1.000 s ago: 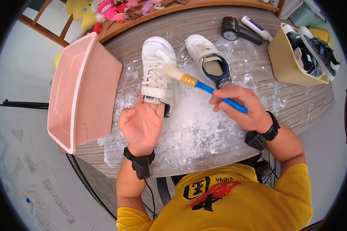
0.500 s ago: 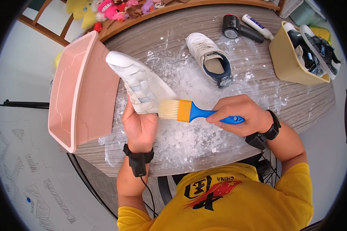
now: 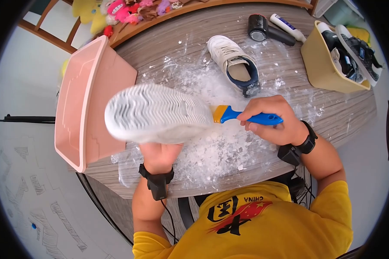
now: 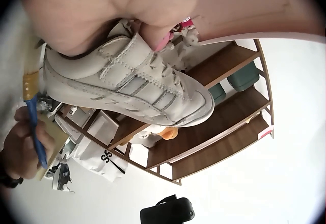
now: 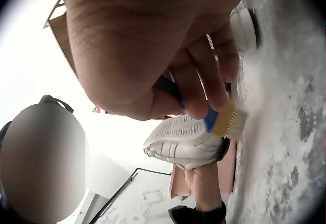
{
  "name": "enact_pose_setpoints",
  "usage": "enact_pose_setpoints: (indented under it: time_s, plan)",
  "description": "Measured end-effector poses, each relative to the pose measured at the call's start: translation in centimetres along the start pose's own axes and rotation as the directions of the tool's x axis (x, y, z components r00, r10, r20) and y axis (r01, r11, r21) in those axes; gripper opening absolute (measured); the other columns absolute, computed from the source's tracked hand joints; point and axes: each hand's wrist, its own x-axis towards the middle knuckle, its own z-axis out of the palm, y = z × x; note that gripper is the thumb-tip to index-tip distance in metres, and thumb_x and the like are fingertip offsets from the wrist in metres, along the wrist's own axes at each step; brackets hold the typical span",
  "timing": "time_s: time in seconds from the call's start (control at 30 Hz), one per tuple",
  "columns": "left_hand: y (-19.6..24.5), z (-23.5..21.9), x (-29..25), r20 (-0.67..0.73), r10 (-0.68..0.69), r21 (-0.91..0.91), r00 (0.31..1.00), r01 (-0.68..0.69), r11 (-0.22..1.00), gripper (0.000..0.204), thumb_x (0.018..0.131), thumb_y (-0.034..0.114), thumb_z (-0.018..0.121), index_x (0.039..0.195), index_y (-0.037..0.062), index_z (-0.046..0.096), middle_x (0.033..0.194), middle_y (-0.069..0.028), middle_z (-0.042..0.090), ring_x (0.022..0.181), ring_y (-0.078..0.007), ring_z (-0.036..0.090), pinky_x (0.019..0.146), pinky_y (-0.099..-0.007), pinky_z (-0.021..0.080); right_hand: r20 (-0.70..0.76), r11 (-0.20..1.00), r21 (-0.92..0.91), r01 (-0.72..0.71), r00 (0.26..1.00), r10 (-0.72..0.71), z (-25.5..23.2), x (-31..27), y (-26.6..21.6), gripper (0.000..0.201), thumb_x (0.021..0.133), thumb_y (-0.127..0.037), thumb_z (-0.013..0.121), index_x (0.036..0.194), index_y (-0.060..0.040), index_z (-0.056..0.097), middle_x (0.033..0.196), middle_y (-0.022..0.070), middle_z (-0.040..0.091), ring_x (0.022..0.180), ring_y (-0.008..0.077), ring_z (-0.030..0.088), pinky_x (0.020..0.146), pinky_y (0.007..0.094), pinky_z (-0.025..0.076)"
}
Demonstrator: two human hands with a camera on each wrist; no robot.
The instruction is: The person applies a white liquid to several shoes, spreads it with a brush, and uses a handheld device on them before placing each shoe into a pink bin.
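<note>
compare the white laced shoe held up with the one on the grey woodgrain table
The left grip holds one white laced shoe in the air; the other white laced shoe rests on the table. In the head view, the held shoe shows its ridged sole, the resting shoe its laces and dark-lined opening. The held shoe's toe points to the person's left, the resting shoe's away. Both are white with laces.

Ridged matt sole [image 3: 155, 113], glossy plastic handle [image 3: 267, 118]
</note>
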Motion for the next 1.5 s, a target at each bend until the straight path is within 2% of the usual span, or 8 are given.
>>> enact_pose_setpoints:
  time_s: [0.17,0.33,0.67,0.87,1.1,1.3,1.37,1.5]
  plan:
    - [-0.1,1.7,0.9,0.079,-0.158,0.154,0.984,0.145,0.977,0.035,0.102,0.046,0.042,0.115,0.0145,0.049,0.125,-0.018,0.06,0.113,-0.0297,0.061,0.09,-0.0431,0.056,0.001,0.964,0.243,-0.107,0.994,0.11,0.4,-0.1,-0.4,0.018,0.092,-0.007,0.065,0.109,0.0,0.067,0.081,0.0077,0.07,0.073,0.0141,0.068,0.069,0.0274,0.053]
    - [-2.7,6.6,-0.5,-0.246,0.014,0.377,0.969,0.083,0.923,0.038,0.102,0.055,0.034,0.093,0.0186,0.037,0.106,-0.0123,0.064,0.096,-0.0224,0.066,0.078,-0.032,0.058,-0.012,0.879,0.434,-0.198,0.974,0.226,1.0,-0.5,0.8,0.024,0.102,-0.015,0.052,0.117,0.0014,0.062,0.085,0.0087,0.07,0.08,0.0143,0.067,0.072,0.0268,0.051]
    - [-0.9,3.0,-0.9,-0.021,0.078,0.899,0.997,-0.015,0.437,0.052,0.081,0.051,0.076,0.075,0.0146,0.039,0.077,0.0068,0.039,0.071,-0.0053,0.033,0.065,-0.0205,0.027,-0.125,0.81,0.587,0.013,0.989,0.075,0.5,-0.2,1.8,0.039,0.104,-0.031,0.047,0.122,0.003,0.055,0.082,0.0123,0.068,0.08,0.0219,0.066,0.072,0.0324,0.051]
    - [-0.4,1.9,-1.3,-0.042,-0.022,0.904,0.999,0.048,0.425,0.033,0.082,0.025,0.072,0.078,0.0139,0.041,0.078,0.0063,0.041,0.073,-0.005,0.035,0.066,-0.0207,0.029,-0.122,0.745,0.661,0.091,0.992,-0.014,0.2,-0.2,1.7,0.042,0.105,-0.034,0.044,0.12,0.0032,0.055,0.075,0.01,0.064,0.077,0.0249,0.066,0.071,0.0357,0.052]
    - [-1.2,2.7,0.1,-0.161,0.225,0.835,0.961,0.011,0.55,0.018,0.092,0.014,0.059,0.087,0.0123,0.042,0.081,0.0028,0.049,0.076,-0.0052,0.046,0.069,-0.022,0.042,-0.197,0.674,0.73,0.115,0.979,0.046,-0.7,-0.2,2.0,0.042,0.106,-0.035,0.041,0.114,0.0024,0.059,0.065,0.0054,0.056,0.065,0.019,0.056,0.064,0.0305,0.045]
    - [-1.0,2.1,0.6,-0.309,0.295,0.707,0.904,0.011,0.707,0.016,0.097,0.019,0.055,0.091,0.0141,0.042,0.086,-0.006,0.06,0.078,-0.0157,0.06,0.067,-0.0304,0.053,-0.174,0.763,0.564,-0.316,0.858,0.484,-1.0,0.2,0.4,0.032,0.101,-0.029,0.054,0.097,-0.0015,0.069,0.07,-0.0005,0.057,0.069,0.0084,0.051,0.063,0.0243,0.042]
    - [-0.5,1.0,0.5,-0.275,0.276,0.75,0.921,0.026,0.661,0.024,0.096,0.03,0.058,0.09,0.0173,0.039,0.089,-0.015,0.065,0.081,-0.0304,0.07,0.064,-0.0408,0.062,-0.167,0.784,0.46,-0.416,0.827,0.537,-0.7,0.6,0.1,0.029,0.099,-0.029,0.058,0.093,-0.0035,0.071,0.076,-0.001,0.061,0.071,0.0067,0.052,0.066,0.0232,0.043]
    - [-1.0,1.4,0.3,-0.26,0.277,0.753,0.925,0.015,0.658,0.025,0.095,0.03,0.059,0.089,0.0174,0.038,0.091,-0.0151,0.066,0.082,-0.0298,0.07,0.065,-0.04,0.062,-0.14,0.78,0.422,-0.461,0.817,0.559,-0.4,0.7,0.1,0.028,0.098,-0.03,0.06,0.091,-0.0051,0.072,0.086,-0.001,0.066,0.075,0.0064,0.055,0.07,0.0229,0.046]
